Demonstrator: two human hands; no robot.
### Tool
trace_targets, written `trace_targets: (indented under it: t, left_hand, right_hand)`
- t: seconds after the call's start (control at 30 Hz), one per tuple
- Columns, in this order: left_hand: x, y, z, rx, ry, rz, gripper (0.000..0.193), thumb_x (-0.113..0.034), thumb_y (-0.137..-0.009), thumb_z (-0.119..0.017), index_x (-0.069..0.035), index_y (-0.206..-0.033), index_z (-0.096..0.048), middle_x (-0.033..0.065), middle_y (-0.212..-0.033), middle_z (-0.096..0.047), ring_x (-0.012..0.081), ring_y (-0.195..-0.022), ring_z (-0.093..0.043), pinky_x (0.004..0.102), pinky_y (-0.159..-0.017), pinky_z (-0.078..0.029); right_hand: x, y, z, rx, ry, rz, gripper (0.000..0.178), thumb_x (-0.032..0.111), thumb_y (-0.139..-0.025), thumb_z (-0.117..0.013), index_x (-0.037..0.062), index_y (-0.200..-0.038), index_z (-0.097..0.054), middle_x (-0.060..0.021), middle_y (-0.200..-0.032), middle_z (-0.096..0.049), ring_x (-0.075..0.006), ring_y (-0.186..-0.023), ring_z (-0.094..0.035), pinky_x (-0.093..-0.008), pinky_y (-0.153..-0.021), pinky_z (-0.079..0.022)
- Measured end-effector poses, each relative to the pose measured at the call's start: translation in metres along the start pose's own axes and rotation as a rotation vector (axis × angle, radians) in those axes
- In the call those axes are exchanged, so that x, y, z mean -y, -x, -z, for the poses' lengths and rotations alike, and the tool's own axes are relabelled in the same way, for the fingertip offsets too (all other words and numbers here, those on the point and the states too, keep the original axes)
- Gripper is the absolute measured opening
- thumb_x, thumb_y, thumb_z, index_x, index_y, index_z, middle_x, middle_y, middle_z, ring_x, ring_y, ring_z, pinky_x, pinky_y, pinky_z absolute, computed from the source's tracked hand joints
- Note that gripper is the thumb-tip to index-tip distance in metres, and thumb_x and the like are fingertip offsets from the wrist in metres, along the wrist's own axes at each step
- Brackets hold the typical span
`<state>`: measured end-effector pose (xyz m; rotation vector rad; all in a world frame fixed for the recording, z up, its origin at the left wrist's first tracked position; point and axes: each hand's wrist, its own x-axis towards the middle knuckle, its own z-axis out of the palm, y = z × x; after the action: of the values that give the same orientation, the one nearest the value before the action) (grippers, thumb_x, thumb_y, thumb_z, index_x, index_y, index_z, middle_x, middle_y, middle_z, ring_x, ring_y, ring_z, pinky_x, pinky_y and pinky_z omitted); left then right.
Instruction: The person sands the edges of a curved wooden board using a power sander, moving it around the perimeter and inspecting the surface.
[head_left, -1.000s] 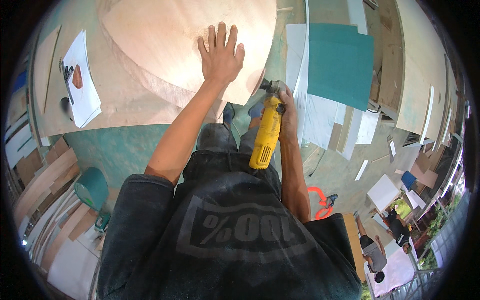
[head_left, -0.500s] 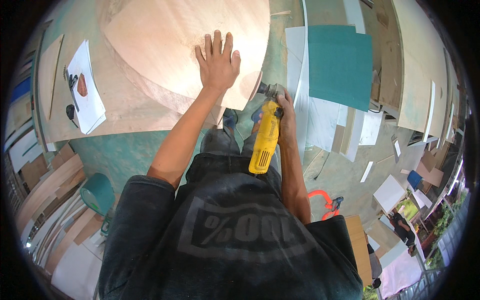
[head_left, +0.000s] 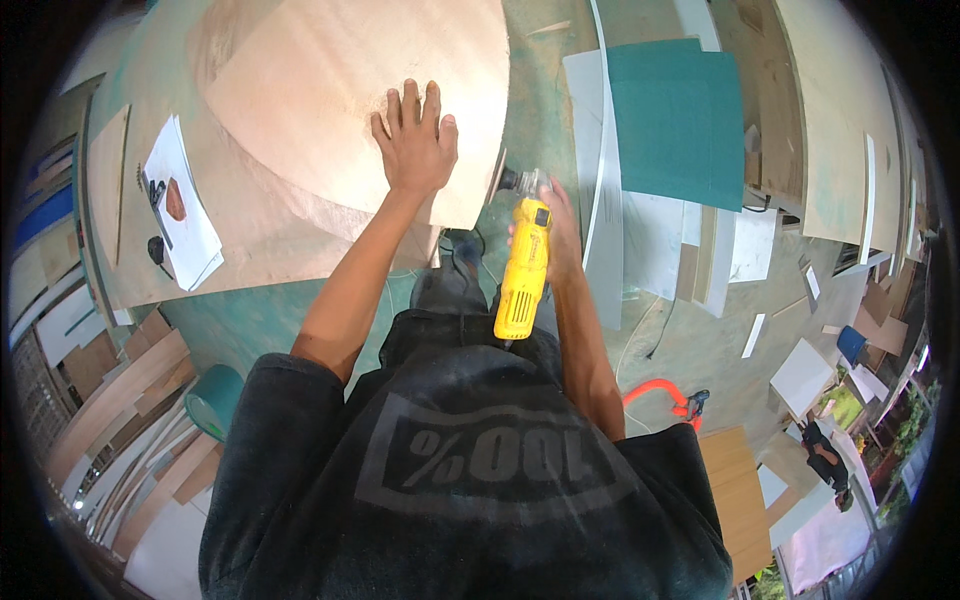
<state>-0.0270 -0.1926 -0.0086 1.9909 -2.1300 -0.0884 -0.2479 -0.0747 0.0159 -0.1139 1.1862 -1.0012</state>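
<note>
My left hand [head_left: 416, 150] lies flat with fingers spread on a large plywood panel [head_left: 300, 80] that has a curved edge. In my right hand [head_left: 562, 225] is a yellow angle grinder [head_left: 522, 270], gripped near its head. The grinder's disc [head_left: 497, 177] stands on edge at the panel's right side; whether it touches the wood I cannot tell. Part of my right hand's fingers is hidden behind the tool's body. Beneath the panel is a wide wooden tabletop [head_left: 140, 240].
White sheets with a dark tool on top [head_left: 185, 205] lie on the table's left. Green boards [head_left: 675, 125] and white panels [head_left: 655, 235] rest at the right. An orange hose [head_left: 655, 388] is on the floor. Curved wood strips [head_left: 120, 400] are stacked lower left. Another person [head_left: 825, 458] is far right.
The grinder has moved a little left and turned more upright, its disc now seen more edge-on. The panel and my left hand appear shifted slightly left and lower as the view moved.
</note>
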Motion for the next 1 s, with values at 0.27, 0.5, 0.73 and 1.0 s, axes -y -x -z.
trace_targets:
  t: [0.27, 0.5, 0.73, 1.0]
  left_hand:
    - [0.000, 0.000, -0.003, -0.016, -0.013, -0.011, 0.061, -0.041, -0.110, -0.044, -0.014, -0.165, -0.044, 0.0211, -0.171, -0.035, 0.0438, -0.160, -0.025, 0.0683, -0.126, -0.014]
    - [0.000, 0.002, -0.002, 0.004, -0.011, 0.001, 0.063, -0.042, -0.110, -0.042, -0.013, -0.166, -0.041, 0.0210, -0.173, -0.032, 0.0446, -0.161, -0.022, 0.0678, -0.127, -0.011]
    - [0.001, 0.002, -0.002, 0.010, -0.026, -0.001, 0.063, -0.043, -0.110, -0.041, -0.013, -0.166, -0.041, 0.0199, -0.173, -0.032, 0.0437, -0.161, -0.022, 0.0681, -0.127, -0.011]
    - [0.000, 0.002, -0.001, 0.007, 0.004, 0.001, 0.064, -0.044, -0.110, -0.038, -0.015, -0.167, -0.039, 0.0186, -0.174, -0.030, 0.0431, -0.162, -0.021, 0.0680, -0.128, -0.010]
  right_hand:
    - [0.004, 0.016, -0.005, -0.014, -0.039, -0.050, 0.072, 0.037, -0.104, -0.065, 0.0168, -0.164, -0.031, -0.0140, -0.096, -0.067, -0.0257, -0.063, -0.070, -0.0394, -0.054, -0.063]
    - [0.012, 0.007, -0.012, 0.006, -0.003, -0.024, 0.070, 0.037, -0.104, -0.065, 0.0138, -0.162, -0.033, -0.0136, -0.094, -0.068, -0.0249, -0.064, -0.070, -0.0391, -0.053, -0.062]
    - [0.017, -0.002, -0.012, -0.010, 0.000, 0.015, 0.070, 0.035, -0.102, -0.068, 0.0108, -0.160, -0.037, -0.0153, -0.098, -0.067, -0.0257, -0.062, -0.070, -0.0377, -0.052, -0.063]
    - [0.032, -0.012, -0.016, 0.055, 0.015, 0.053, 0.068, 0.036, -0.104, -0.065, 0.0089, -0.159, -0.035, -0.0164, -0.103, -0.065, -0.0256, -0.064, -0.071, -0.0377, -0.053, -0.064]
